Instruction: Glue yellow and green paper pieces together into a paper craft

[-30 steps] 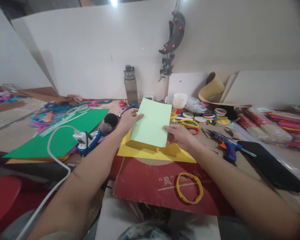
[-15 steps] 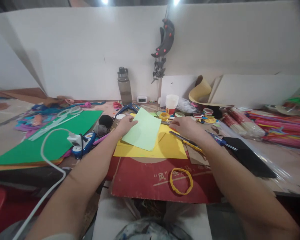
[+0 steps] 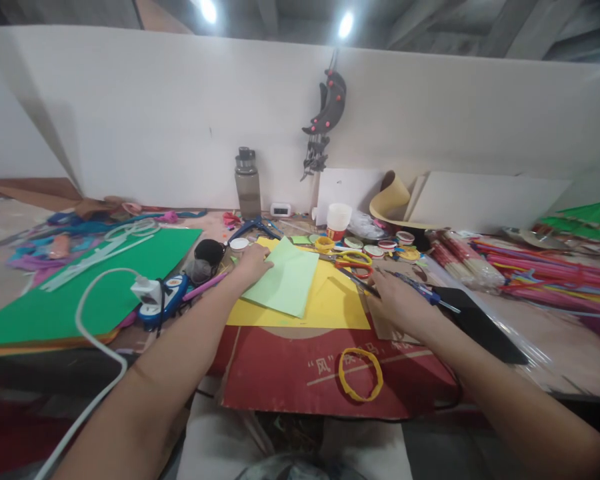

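My left hand [image 3: 253,268] pinches the left edge of a pale green sheet of paper [image 3: 284,277]. Under that sheet lies a larger yellow sheet [image 3: 337,307], on a red printed board [image 3: 275,373]. To the right, my right hand [image 3: 395,300] has its fingers closed around the handle end of a utility knife [image 3: 356,279], whose dark front part points up and left. Just beyond the knife are scissors [image 3: 355,261] with yellow and red handles. A yellow ring [image 3: 361,375] rests on the red board near its front edge.
Green sheets [image 3: 155,267], a white plug with cable [image 3: 147,291] and a black yarn ball [image 3: 210,252] are at left. A bottle [image 3: 248,187] and paper cups [image 3: 339,220] stand behind. A black phone-like slab [image 3: 480,327] and pink pipe cleaners [image 3: 525,267] lie right.
My right hand has moved back toward me and down from near the scissors onto the utility knife's handle. My left hand stays at the pale green sheet. The view has tilted up slightly.
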A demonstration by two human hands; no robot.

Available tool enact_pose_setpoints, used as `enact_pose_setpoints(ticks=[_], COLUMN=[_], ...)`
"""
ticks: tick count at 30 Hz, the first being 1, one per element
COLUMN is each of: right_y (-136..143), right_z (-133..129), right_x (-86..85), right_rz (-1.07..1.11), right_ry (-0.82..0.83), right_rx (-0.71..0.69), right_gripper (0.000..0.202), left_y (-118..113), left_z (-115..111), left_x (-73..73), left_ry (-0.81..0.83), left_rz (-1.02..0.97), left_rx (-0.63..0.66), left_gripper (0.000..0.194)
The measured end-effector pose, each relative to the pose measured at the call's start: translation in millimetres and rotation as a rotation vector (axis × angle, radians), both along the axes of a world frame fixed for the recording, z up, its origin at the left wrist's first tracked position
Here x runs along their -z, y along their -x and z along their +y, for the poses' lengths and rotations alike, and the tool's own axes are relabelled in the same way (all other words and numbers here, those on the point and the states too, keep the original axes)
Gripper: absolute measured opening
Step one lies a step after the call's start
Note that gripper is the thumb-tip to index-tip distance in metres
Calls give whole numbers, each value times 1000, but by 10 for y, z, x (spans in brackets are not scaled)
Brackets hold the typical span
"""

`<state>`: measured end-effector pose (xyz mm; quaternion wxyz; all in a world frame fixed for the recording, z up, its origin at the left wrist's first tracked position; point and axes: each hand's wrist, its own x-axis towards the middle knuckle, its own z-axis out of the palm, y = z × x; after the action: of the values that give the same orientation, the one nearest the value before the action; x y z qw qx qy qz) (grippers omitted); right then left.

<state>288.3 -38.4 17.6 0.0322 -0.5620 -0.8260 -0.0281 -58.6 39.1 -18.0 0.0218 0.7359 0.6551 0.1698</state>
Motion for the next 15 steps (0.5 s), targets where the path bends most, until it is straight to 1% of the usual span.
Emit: enact_pose_setpoints(ticks=[3, 6, 8, 11, 13, 15], right_y=[59, 209, 328, 482, 546, 574], right_z=[109, 379, 621, 937, 1047, 1074], right_x=[-160, -247, -233, -136, -62, -7], right_rz=[18, 21, 28, 28, 20, 11], right_ry=[-24, -36, -12, -1, 1, -14], right_rx=[106, 201, 287, 313, 297, 273], right_gripper=[28, 30, 30, 31, 31, 32], left_y=[1, -5, -9, -9, -5, 0], left_z=[-18, -33, -38, -53, -70, -88], left_x=[-13, -15, -19, -44, -66, -85], left_ry=[22, 40, 57, 62, 58, 67], left_rz=[4, -30, -62, -127, -225, -356], left_rx=[50, 102, 130, 155, 150, 136], left_gripper=[20, 24, 25, 23, 18, 19])
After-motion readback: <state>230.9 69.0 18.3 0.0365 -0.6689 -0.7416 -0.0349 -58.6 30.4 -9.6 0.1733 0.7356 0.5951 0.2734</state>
